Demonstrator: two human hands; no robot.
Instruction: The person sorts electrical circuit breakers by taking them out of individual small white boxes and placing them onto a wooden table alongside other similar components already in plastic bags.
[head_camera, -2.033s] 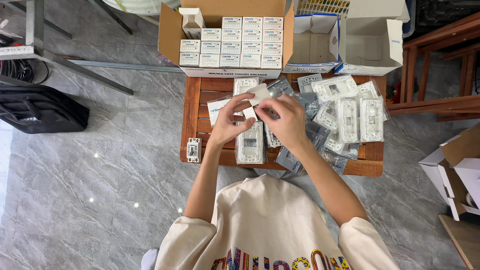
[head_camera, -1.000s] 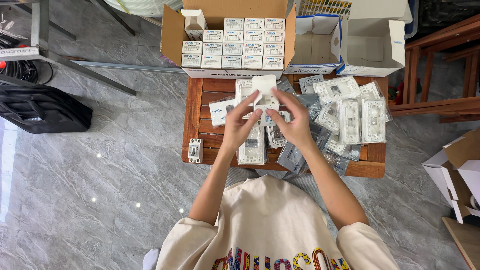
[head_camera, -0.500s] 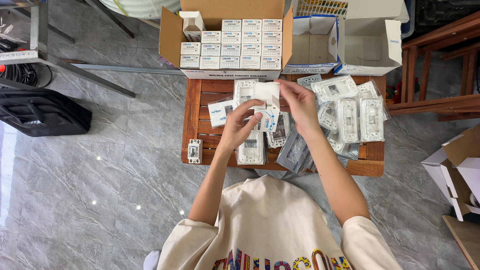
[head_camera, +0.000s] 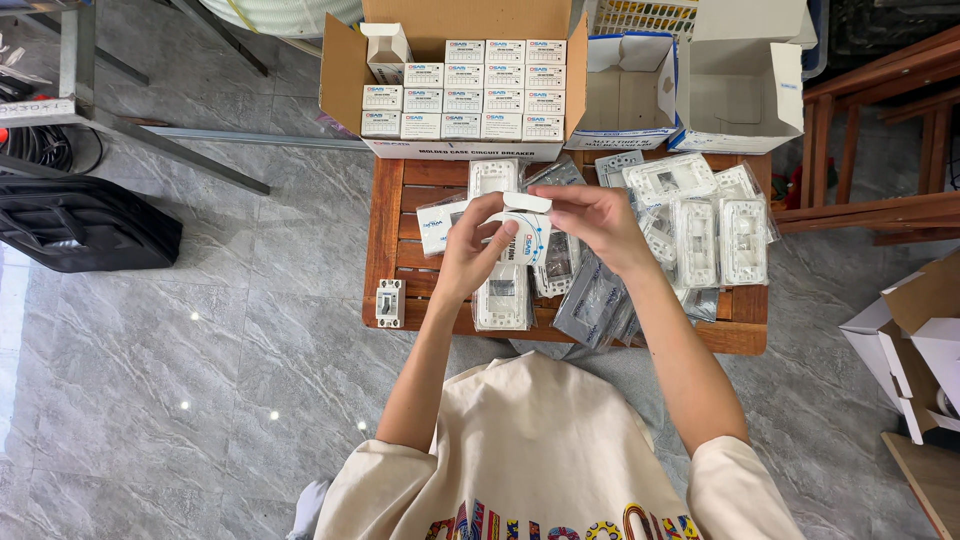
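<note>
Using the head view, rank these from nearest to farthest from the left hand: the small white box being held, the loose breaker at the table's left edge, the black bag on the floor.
1. Small white box: held in the left hand, over the table.
2. Loose breaker: lower left, at the table's left edge.
3. Black bag: far left, on the floor.

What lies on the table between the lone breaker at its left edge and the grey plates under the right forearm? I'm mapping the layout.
In the head view, between breaker and grey plates lies one bagged white switch plate, then bare wooden slats.
</note>
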